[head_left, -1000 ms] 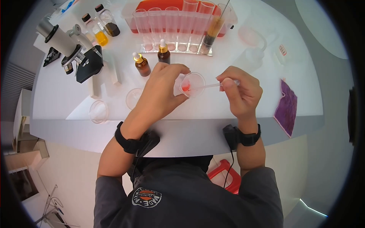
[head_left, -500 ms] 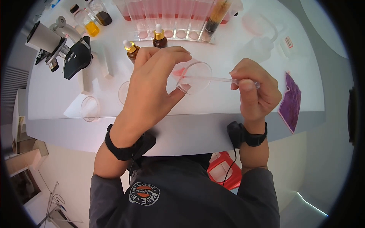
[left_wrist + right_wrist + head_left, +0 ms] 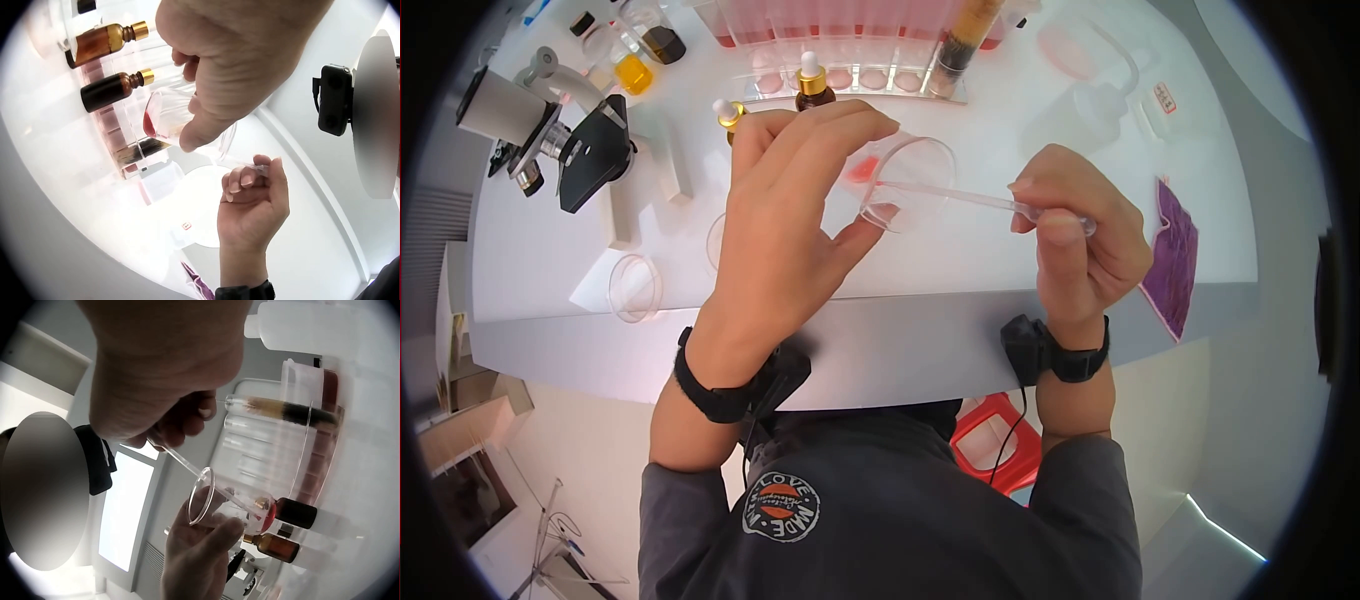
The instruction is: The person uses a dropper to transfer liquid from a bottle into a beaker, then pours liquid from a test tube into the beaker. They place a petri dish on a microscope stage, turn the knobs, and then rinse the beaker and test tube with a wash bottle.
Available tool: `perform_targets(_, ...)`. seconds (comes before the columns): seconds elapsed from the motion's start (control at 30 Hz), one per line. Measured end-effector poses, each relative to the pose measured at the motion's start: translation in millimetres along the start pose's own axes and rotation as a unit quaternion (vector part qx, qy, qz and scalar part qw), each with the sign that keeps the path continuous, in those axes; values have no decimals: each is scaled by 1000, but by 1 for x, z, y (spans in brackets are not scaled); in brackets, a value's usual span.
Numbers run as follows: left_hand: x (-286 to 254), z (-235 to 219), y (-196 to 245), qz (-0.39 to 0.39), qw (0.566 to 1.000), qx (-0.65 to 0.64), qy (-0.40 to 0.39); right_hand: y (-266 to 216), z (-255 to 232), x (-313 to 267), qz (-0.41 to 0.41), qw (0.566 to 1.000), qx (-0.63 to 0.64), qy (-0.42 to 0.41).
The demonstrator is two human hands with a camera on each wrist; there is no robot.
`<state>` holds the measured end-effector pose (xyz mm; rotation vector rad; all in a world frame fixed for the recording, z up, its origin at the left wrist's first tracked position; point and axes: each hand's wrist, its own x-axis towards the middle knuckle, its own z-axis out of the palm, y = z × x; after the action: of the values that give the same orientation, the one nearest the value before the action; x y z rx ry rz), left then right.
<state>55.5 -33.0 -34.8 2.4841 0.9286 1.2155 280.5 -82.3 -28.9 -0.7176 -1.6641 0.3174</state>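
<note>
My left hand (image 3: 785, 190) holds a small clear beaker (image 3: 169, 112) between thumb and fingers, above the table. It is tilted, its mouth turned toward my right hand, with a little red liquid (image 3: 863, 168) at the bottom. With thumb and fingers my right hand (image 3: 1085, 235) pinches a clear plastic dropper pipette (image 3: 980, 200) near its bulb end. The pipette's stem passes through the beaker's mouth, and its tip reaches down by the red liquid, as the right wrist view shows.
Two amber dropper bottles (image 3: 814, 85) stand behind my left hand, before a rack of test tubes (image 3: 855, 80). A microscope (image 3: 550, 130) and clear dishes (image 3: 635, 288) are at left. A wash bottle (image 3: 1090, 110) and purple cloth (image 3: 1172, 260) lie right.
The beaker appears larger in the head view and is tipped more toward the right. My right hand has moved to the right with the pipette, its tip still inside the beaker.
</note>
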Motion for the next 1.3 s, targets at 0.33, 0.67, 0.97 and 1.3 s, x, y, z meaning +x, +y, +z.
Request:
perform_targets(0.33, 1, 0, 0, 4, 1000, 26, 3, -2, 2, 4, -11, 998, -57, -3)
perform_targets(0.67, 1, 2, 1, 26, 999, 47, -5, 6, 8, 5, -64, 994, -91, 6)
perform_targets(0.97, 1, 1, 2, 20, 999, 48, -3, 5, 8, 6, -64, 990, -128, -8)
perform_targets(1.3, 1, 3, 1, 17, 998, 56, 0, 7, 6, 7, -82, 980, -179, -33)
